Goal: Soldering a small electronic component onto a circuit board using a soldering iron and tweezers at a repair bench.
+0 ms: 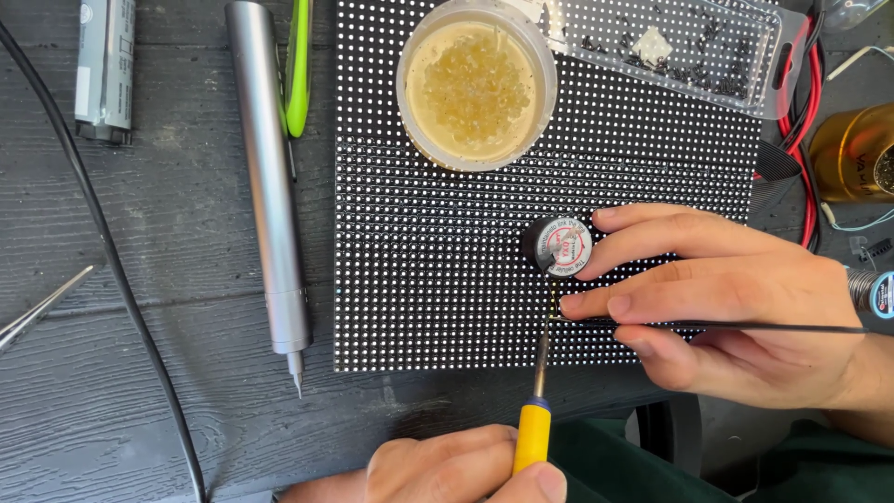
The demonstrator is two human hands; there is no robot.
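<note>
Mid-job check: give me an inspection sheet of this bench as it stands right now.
Surface: dark grey wooden table, grain visible.
Job's things: black LED dot panel; soldering iron, yellow handle, tip on the panel; thin black tool; small round black part with a labelled top.
Clutter: silver pen-shaped driver, green tool, round tub of yellowish beads, clear blister pack, tweezers, amber jar, grey cartridge.
Grips: left hand holds the iron; right hand pinches the thin black tool, fingertip beside the round part.
Cables: black cable across the table; red wires by the panel.
Surroundings: green clothing at the bottom edge.
</note>
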